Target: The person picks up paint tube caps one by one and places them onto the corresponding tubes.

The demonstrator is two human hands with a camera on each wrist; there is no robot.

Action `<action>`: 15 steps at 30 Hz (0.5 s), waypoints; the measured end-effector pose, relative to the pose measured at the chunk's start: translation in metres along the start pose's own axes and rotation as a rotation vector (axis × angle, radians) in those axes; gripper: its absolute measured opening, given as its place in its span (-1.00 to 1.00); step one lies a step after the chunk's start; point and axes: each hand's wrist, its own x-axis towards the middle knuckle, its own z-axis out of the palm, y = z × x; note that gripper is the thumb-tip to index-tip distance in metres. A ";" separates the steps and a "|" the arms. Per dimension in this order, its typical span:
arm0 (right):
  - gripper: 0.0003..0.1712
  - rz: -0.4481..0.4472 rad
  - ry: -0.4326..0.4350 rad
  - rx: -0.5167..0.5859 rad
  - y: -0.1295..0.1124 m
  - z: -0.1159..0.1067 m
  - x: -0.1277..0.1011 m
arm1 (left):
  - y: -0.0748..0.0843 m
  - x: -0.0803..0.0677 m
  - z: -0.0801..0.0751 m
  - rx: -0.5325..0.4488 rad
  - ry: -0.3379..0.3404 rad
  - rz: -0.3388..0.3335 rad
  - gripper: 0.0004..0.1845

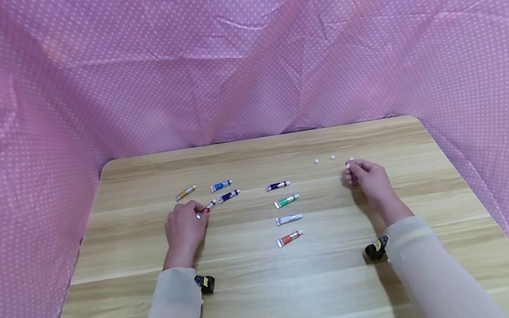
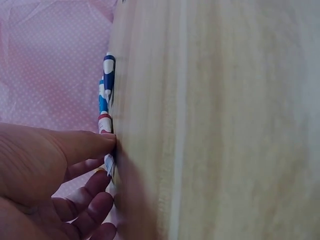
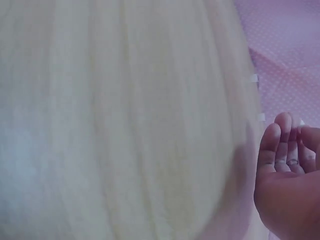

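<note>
A red paint tube (image 1: 208, 207) lay at the left-centre of the wooden surface (image 1: 279, 297), its crimped end pinched between thumb and curled fingers (image 2: 87, 142) of the person's left hand (image 1: 186, 229). Just beyond it sat a dark blue tube (image 1: 228, 195), with a brighter blue tube (image 1: 221, 186) and a yellow-brown tube (image 1: 186, 192) farther back in the same cluster. The left wrist view showed the red tube edge-on against the hand, the blue tubes lined up behind it.

Down the middle of the surface, four more tubes lay in a column, well apart from the left hand: purple (image 1: 278, 185), green (image 1: 286, 201), white (image 1: 289, 219) and orange-red (image 1: 290, 238).

On the right, the right hand (image 1: 365, 178) rested with its fingers (image 3: 272, 147) curled inward; a small white cap (image 1: 351, 160) showed at the fingertips, though whether it was gripped could not be told. Two more white caps (image 1: 324, 159) lay just beside it, toward the back. Pink dotted cloth (image 1: 235, 48) enclosed the scene.
</note>
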 end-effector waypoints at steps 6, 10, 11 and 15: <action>-0.60 0.025 -0.014 0.256 -0.008 -0.009 -0.010 | 0.002 0.002 -0.001 0.003 -0.010 -0.012 -0.76; -0.72 0.009 -0.015 0.346 -0.010 -0.011 -0.016 | 0.001 0.003 -0.001 -0.018 -0.014 -0.024 -0.73; -0.75 0.005 -0.020 0.378 -0.011 -0.011 -0.018 | 0.001 0.003 -0.002 -0.026 -0.016 -0.025 -0.72; -0.79 -0.002 -0.025 0.465 -0.013 -0.013 -0.024 | 0.001 0.000 -0.004 -0.058 -0.020 -0.037 -0.69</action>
